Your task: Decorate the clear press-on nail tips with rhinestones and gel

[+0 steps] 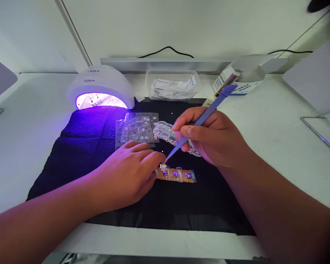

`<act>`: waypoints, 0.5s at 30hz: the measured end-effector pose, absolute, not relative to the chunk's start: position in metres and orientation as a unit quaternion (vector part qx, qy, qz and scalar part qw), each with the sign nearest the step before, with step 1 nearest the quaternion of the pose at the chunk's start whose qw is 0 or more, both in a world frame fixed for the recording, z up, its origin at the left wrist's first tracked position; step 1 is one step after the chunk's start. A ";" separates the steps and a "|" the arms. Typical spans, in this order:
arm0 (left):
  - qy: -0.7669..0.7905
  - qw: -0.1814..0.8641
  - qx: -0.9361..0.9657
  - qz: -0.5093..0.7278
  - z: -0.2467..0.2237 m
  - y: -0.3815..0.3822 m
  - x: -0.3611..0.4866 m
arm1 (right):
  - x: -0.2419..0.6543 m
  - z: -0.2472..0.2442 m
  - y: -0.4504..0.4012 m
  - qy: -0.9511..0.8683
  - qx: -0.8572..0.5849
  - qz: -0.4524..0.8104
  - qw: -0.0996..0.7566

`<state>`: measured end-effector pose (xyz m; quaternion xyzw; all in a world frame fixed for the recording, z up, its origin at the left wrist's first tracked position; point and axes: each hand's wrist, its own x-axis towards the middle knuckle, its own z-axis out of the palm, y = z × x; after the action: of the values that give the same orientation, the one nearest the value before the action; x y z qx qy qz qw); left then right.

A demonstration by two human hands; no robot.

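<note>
My left hand [132, 172] rests on the black cloth [165, 209], its fingers together over the left end of a brown strip [183, 176] that carries clear holders and shiny round pieces. In my right hand [209, 135] are blue tweezers [199, 121], slanting down to the left. Their tip touches or nearly touches a small white piece [163, 166] beside my left fingertips. A clear compartment case [166, 132] of small pieces lies partly under my right hand. Clear sticker sheets [139, 128] are behind my left hand.
A white lamp [101, 82] glows purple at the back left. Behind the cloth stand a clear tub [172, 86] of alcohol pads and, to its right, an open white box [246, 79]. Metal brackets are at both sides of the white table [280, 146].
</note>
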<state>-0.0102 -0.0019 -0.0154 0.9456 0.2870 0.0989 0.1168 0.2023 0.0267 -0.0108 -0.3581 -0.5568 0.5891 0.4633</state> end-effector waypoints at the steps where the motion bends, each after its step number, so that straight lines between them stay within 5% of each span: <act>1: 0.288 0.115 0.946 0.096 -0.015 -0.002 -0.010 | 0.203 -0.011 0.027 -0.558 -0.358 0.589 0.462; 15: 0.288 0.086 0.949 0.094 -0.017 -0.001 -0.007 | 0.202 -0.010 0.027 -0.557 -0.358 0.589 0.463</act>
<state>-0.0072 -0.0015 -0.0167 0.9492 0.2880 0.0936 0.0856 0.2023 0.0266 -0.0104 -0.3576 -0.5572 0.5889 0.4634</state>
